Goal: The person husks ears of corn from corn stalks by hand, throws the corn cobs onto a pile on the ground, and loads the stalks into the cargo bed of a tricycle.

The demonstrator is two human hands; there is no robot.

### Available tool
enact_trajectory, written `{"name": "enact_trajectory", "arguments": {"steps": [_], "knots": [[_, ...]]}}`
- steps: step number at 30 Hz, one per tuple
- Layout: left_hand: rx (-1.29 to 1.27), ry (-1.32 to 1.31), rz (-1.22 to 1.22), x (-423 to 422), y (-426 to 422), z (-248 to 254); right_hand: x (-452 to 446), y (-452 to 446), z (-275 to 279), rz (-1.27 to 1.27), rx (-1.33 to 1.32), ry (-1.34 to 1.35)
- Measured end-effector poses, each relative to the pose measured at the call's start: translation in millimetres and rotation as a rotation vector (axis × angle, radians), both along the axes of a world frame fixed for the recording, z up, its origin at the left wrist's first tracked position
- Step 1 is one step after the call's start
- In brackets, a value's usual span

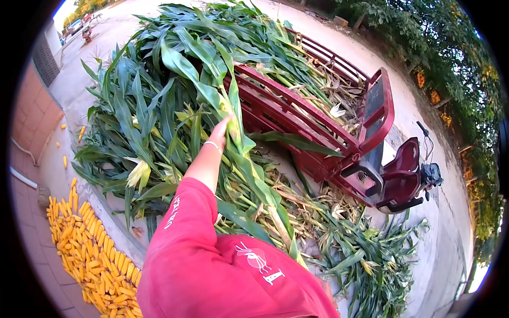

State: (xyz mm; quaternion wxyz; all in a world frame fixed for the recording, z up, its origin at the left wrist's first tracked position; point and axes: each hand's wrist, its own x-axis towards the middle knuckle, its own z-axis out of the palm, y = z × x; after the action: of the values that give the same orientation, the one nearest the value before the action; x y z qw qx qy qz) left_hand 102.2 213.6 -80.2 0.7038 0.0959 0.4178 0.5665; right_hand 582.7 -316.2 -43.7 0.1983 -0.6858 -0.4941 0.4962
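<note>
My left hand (219, 132), with a light band at the wrist, is closed around a long green corn stalk (257, 177). The stalk slants from the leafy heap down past the front of my pink shirt, and its lower end goes out of sight behind the shirt. Around the hand lies a large pile of cut corn stalks (140, 106), with a pale husked ear (139, 173) sticking out to the left. A sliver of skin shows at the shirt's lower right edge; my right hand itself cannot be made out.
A red three-wheeled cargo cart (313, 119) stands right of the pile, its bed loaded with stalks. Yellow corn cobs (98, 257) lie heaped at lower left beside a brick wall (37, 114). More stalks (371, 259) cover the ground at lower right. Trees (440, 58) line the far side.
</note>
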Motion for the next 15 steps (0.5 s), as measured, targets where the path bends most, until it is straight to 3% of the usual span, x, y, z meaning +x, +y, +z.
{"name": "enact_trajectory", "arguments": {"steps": [1,3,5,7,11,12,13,15], "knots": [[0.015,0.114,0.056,9.4,-0.5,-2.2,-0.9,-2.9,-1.2,0.023,-0.002,-0.08],[0.107,0.095,0.096,27.3,-10.0,2.1,5.8,-15.7,-30.3,0.034,-0.003,-0.161],[0.263,0.158,0.129,50.0,-35.8,30.6,33.3,-30.4,-125.9,0.142,-0.304,-0.651],[0.372,0.277,0.149,72.9,-68.6,70.4,25.6,-12.0,-182.2,0.213,-0.176,-0.735],[0.468,0.436,0.174,105.6,-121.1,95.9,-44.0,101.5,-159.4,0.3,-0.094,-0.691],[0.55,0.55,0.18,110.2,-133.4,91.9,-66.9,138.6,-124.5,0.233,0.159,-0.647],[0.63,0.665,0.188,111.8,-141.8,89.0,-84.3,176.5,-82.4,0.128,0.131,-0.529],[0.642,0.702,0.173,106.0,-156.1,90.4,-115.2,237.2,-2.0,0.054,0.517,-0.305]]}}
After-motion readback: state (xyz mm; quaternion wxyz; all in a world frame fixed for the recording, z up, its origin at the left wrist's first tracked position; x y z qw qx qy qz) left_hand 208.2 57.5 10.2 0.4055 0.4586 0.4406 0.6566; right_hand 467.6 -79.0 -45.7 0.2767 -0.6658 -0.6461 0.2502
